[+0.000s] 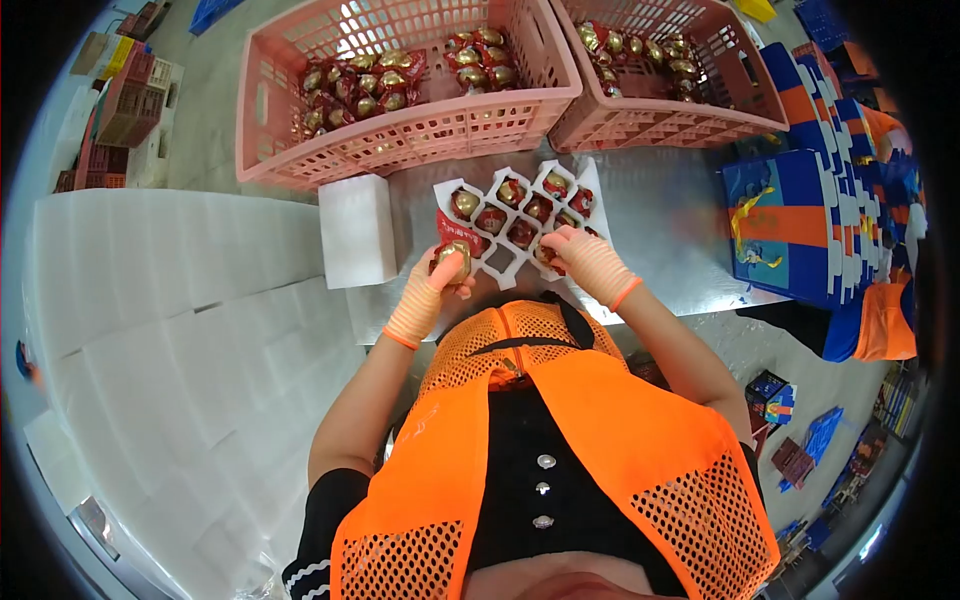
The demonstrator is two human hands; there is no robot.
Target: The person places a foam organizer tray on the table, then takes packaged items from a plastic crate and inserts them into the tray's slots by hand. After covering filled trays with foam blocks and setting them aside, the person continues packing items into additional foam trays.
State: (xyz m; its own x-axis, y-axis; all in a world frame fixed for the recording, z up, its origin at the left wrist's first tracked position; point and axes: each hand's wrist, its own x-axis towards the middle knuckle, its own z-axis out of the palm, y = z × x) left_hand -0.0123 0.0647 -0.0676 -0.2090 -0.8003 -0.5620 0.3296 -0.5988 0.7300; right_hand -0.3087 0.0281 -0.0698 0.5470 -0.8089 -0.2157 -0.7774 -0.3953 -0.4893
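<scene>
Between the hands [424, 292] [592, 262], a white divider [507, 213]

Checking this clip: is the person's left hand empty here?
No, the left hand is holding a red-and-gold wrapped item at the near left side of the white divider.

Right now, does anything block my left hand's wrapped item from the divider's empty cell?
Nothing visible, apart from the white divider's wall between the wrapped item in your left hand and the empty cell.
</scene>
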